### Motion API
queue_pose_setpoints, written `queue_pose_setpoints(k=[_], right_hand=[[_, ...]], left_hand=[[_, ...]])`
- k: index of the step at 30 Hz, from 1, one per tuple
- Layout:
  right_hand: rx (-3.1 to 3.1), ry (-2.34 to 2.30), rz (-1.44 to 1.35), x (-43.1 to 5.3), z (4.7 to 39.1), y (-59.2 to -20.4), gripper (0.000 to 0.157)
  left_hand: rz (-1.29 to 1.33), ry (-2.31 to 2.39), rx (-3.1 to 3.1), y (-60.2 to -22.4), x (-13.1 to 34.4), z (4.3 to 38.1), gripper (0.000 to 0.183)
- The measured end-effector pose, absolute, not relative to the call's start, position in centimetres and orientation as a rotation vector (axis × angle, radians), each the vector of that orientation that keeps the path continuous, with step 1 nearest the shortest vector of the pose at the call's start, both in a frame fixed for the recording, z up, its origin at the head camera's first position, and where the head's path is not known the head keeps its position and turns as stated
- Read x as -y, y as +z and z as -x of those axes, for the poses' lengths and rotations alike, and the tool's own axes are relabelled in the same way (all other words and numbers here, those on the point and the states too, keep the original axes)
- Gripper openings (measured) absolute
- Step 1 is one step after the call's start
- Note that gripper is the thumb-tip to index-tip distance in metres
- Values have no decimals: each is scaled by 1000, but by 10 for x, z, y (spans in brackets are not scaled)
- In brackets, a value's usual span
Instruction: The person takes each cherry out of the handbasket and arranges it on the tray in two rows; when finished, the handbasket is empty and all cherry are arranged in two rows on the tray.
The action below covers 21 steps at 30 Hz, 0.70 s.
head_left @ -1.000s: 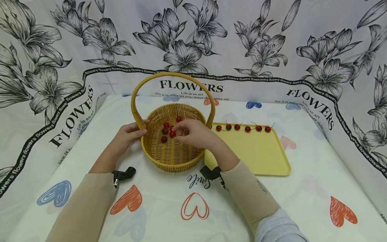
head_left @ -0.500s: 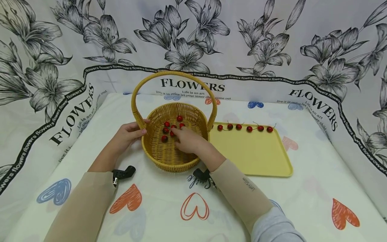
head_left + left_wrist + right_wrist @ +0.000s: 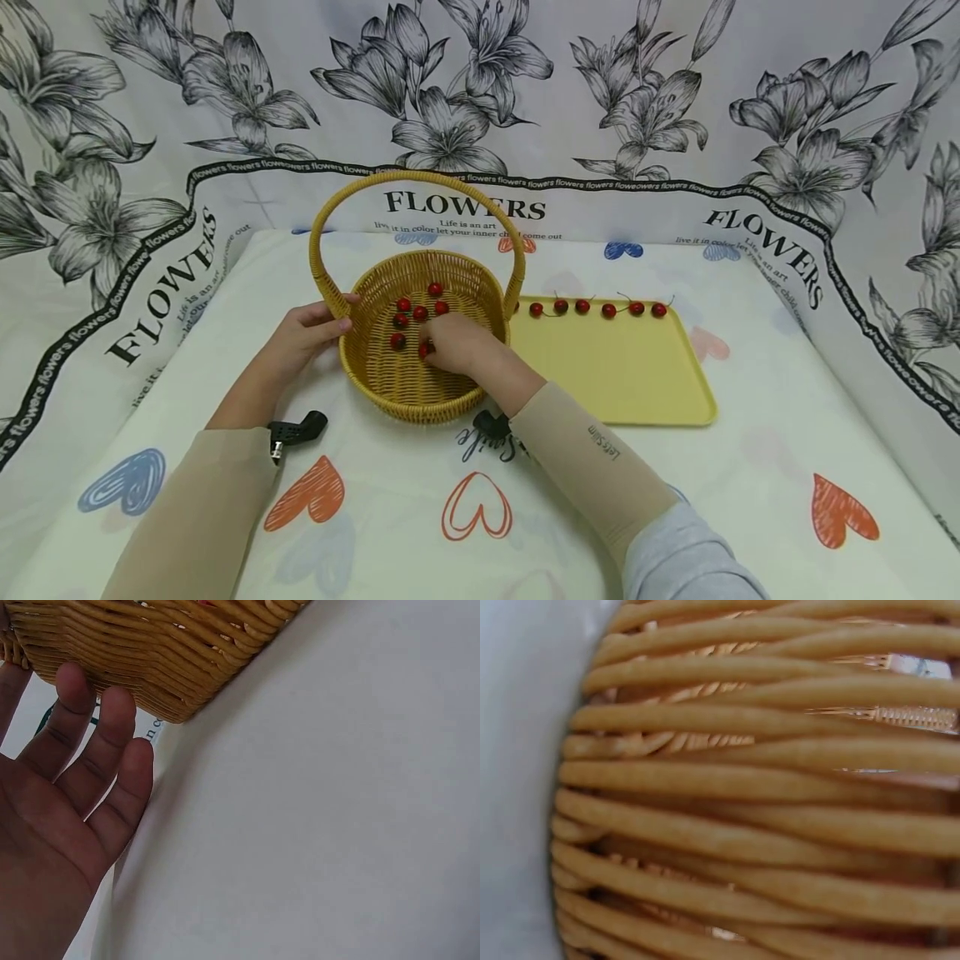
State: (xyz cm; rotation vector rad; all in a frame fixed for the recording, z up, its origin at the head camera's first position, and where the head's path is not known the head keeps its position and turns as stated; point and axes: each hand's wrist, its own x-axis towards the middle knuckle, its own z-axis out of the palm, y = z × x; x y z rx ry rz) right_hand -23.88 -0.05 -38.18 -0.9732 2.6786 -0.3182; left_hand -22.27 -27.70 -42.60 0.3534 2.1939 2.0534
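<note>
A round wicker basket (image 3: pixel 420 410) with a tall arched handle stands on the table, and several red cherries (image 3: pixel 397 342) lie on its bottom. At its left rim, by the foot of the handle, my left hand (image 3: pixel 303 333) holds the basket between thumb and forefinger. The left wrist view shows the other fingers (image 3: pixel 116 724) of that hand spread beneath the basket wall (image 3: pixel 150 652). My right hand (image 3: pixel 461 346) reaches down inside, pinching a dark red cherry (image 3: pixel 425 351) that it partly covers. In the right wrist view only the woven wall (image 3: pixel 742 780) shows; the hand is hidden.
Right of the basket lies a yellow rectangular tray (image 3: pixel 615 375), with several stemmed cherries (image 3: pixel 582 307) in a row along its far edge. A white tablecloth (image 3: pixel 390 517) with printed hearts covers the table. A flowered curtain (image 3: pixel 570 125) hangs behind.
My right hand has gone lower into the basket, and one cherry has moved toward me with its fingers. Another cherry at the right, earlier covered, now shows. My left hand stays at the rim.
</note>
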Motion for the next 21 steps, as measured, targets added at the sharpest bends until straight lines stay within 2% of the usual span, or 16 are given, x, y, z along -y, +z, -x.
queue_pose_setpoints(k=[6,13,21], right_hand=[[-2693,-482,978,-10,236,-375,28],[-2646,-789,1111,-36,223,-346,30],[-2578,-1112,1015,-72,214,-324,31]], left_hand=[[-356,2023,-2225,-426,278,223,43],[-343,2014,-2226,-422,277,226,43],[-335,2040,-2198,-425,277,224,43]])
